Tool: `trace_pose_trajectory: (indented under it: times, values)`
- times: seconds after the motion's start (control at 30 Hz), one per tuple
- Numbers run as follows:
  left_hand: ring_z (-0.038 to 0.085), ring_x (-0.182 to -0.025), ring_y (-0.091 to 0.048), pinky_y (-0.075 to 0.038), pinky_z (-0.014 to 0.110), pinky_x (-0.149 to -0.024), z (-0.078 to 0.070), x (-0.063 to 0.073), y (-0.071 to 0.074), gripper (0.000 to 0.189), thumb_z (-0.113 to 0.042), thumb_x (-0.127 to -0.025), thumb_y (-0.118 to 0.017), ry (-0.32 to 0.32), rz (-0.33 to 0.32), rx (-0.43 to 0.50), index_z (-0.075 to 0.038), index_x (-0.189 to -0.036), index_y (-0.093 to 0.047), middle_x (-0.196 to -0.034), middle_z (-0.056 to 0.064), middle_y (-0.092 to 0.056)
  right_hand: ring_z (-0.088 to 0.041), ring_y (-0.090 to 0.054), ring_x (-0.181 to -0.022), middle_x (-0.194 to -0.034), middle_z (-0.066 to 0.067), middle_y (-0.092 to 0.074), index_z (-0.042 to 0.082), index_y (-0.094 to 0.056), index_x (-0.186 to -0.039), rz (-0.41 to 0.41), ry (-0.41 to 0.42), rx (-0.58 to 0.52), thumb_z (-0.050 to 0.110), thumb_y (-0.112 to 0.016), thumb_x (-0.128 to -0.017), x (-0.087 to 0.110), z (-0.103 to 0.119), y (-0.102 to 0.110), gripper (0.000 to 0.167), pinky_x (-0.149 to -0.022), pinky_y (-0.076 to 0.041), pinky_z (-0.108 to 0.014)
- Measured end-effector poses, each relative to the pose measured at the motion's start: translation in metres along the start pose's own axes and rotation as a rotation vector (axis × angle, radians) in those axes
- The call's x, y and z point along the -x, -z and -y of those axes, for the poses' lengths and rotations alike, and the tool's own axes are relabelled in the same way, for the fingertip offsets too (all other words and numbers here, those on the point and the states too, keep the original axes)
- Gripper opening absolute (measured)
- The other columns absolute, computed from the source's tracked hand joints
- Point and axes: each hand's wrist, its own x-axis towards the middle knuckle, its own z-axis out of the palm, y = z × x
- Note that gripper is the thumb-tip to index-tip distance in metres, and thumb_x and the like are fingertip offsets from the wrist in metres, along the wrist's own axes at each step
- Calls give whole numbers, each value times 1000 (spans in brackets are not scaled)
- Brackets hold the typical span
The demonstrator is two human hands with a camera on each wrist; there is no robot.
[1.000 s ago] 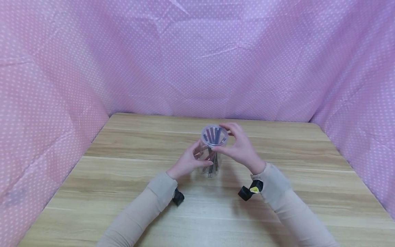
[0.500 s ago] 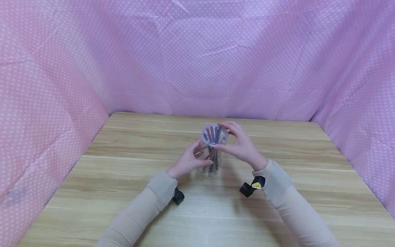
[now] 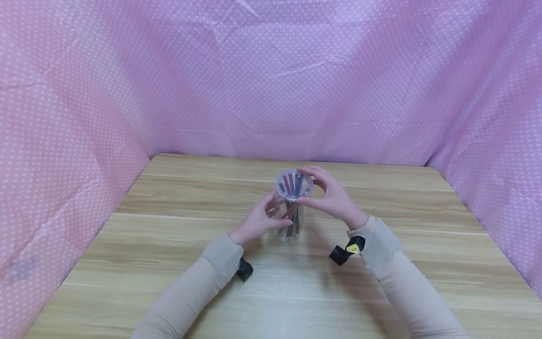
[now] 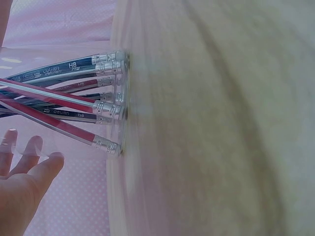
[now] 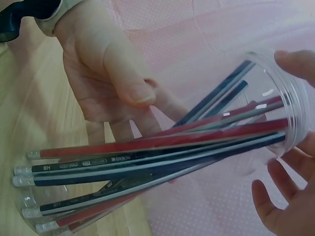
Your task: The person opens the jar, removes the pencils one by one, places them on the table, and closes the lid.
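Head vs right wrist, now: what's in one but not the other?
Head only: the right sleeve, the black device on the right wrist.

Right wrist only: legible HB lettering on a dark pencil.

Both: left hand, right hand, clear jar, red and dark pencils inside it, wooden tabletop, pink dotted cloth.

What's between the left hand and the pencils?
The clear wall of the jar: the left hand holds it from outside, while the pencils lean inside. The right wrist view shows this.
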Motion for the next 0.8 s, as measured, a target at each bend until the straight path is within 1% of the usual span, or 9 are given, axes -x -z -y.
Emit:
trace_pose_trajectory:
  times: [0.13, 0.27, 0.4, 0.6, 0.7, 0.8]
  values:
    - [24, -134, -42, -35, 44, -112, 0, 0, 0, 84, -11, -78, -77, 3, 0, -3, -32, -147, -32, -147, 1, -41, -30, -45, -125, -139, -20, -46, -3, -43, -137, 59, 9, -60, -4, -72, -75, -2, -2, 4, 68, -109, -39, -43]
    - [24, -133, -43, -36, 43, -111, 0, 0, -1, 84, -11, -78, -77, -1, -2, -9, -30, -147, -32, -147, 2, -42, -28, -44, -126, -141, -20, -44, -4, -41, -139, 121, 13, -124, -4, -70, -78, -4, -5, 9, 68, -109, -37, -47]
    - [25, -134, -43, -36, 43, -111, 0, 0, -1, 84, -10, -78, -77, -4, -6, -7, -29, -147, -33, -147, 4, -42, -22, -44, -127, -143, -20, -42, -4, -39, -140, 175, 13, -161, -1, -70, -79, -7, -7, 13, 69, -109, -35, -51]
    - [27, -133, -43, -36, 42, -111, -1, 1, -1, 85, -10, -77, -78, 9, -13, -11, -26, -147, -32, -148, 4, -41, -13, -43, -129, -147, -22, -34, -5, -32, -143, 267, 20, -256, 1, -67, -81, -11, -11, 18, 72, -114, -30, -49]
    - [27, -133, -43, -36, 43, -111, -1, 1, -1, 85, -10, -77, -78, 6, -11, -11, -25, -147, -32, -148, 4, -41, -14, -40, -131, -148, -23, -32, -5, -29, -144, 276, 23, -285, 1, -67, -81, -11, -12, 18, 73, -114, -29, -48]
    - [28, -134, -42, -36, 45, -111, -2, 1, -1, 84, -10, -78, -77, 2, -7, -5, -26, -147, -33, -148, 5, -41, -19, -38, -133, -148, -22, -34, -4, -30, -144, 227, 19, -277, 1, -68, -81, -8, -12, 17, 74, -113, -33, -44]
